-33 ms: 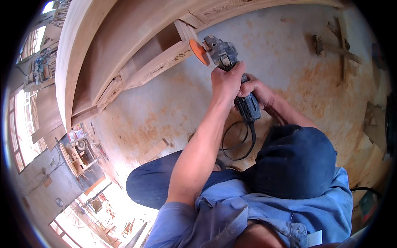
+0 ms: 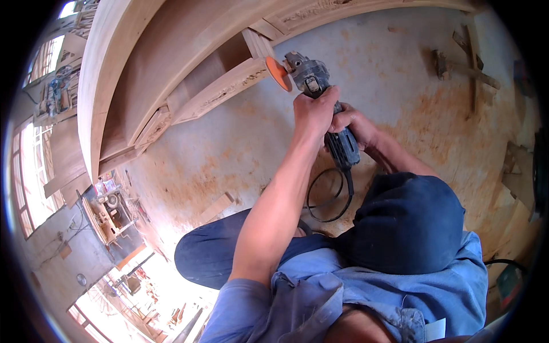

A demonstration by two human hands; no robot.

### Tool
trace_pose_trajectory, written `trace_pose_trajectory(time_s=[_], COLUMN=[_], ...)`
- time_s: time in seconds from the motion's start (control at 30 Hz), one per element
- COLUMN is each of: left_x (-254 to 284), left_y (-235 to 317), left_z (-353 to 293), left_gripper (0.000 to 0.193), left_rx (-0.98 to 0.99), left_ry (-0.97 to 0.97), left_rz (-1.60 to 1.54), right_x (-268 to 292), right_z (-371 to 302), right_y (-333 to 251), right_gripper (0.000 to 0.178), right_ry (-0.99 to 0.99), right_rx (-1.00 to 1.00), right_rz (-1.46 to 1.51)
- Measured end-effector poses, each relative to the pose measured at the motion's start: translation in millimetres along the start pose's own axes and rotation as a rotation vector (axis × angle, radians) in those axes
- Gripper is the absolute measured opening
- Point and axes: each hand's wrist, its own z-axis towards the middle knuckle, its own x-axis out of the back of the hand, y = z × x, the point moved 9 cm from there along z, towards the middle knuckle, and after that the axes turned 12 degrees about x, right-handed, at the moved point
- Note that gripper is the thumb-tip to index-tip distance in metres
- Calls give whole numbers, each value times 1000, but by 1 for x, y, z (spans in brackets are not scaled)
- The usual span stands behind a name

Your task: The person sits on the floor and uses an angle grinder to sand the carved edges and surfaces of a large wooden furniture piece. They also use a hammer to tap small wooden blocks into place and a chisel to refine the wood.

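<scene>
Both my hands are closed around a dark angle grinder [image 2: 310, 76]. My left hand [image 2: 314, 112] wraps its body just behind the head, thumb along the top. Further back, my right hand [image 2: 350, 121] grips it from the other side; some of its fingers are hidden behind the tool. An orange sanding disc [image 2: 278, 74] on the grinder stands tilted beside the front rail [image 2: 220, 94] of a pale wooden furniture frame. Whether disc and wood touch, I cannot tell. A black cord [image 2: 350, 191] runs from the grinder's rear and loops over the floor.
The curved wooden frame [image 2: 123, 74] fills the upper left. A wood offcut [image 2: 217, 206] lies near my left knee. Joined wooden strips [image 2: 472, 71] lie on the stained floor at right. A small wooden machine bench [image 2: 108, 214] stands at left, with more timber beyond it.
The grinder's head and disc have shifted very slightly to the right, away from the rail. Both hands keep their hold.
</scene>
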Motion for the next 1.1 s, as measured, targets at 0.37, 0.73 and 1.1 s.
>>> trace_pose_trajectory(time_s=[0.37,0.73,1.1], left_x=[2,-2,-5], left_y=[1,-14,-53], left_z=[9,28,18], left_gripper=[25,26,51], left_rx=[15,51,-16], left_ry=[14,-37,-558], left_rz=[-54,-5,-298], right_x=[3,9,6], right_z=[9,7,-11], right_y=[5,1,40], right_gripper=[38,38,44], right_ry=[10,31,61], right_rx=[-63,-53,64], right_rz=[-6,-3,84])
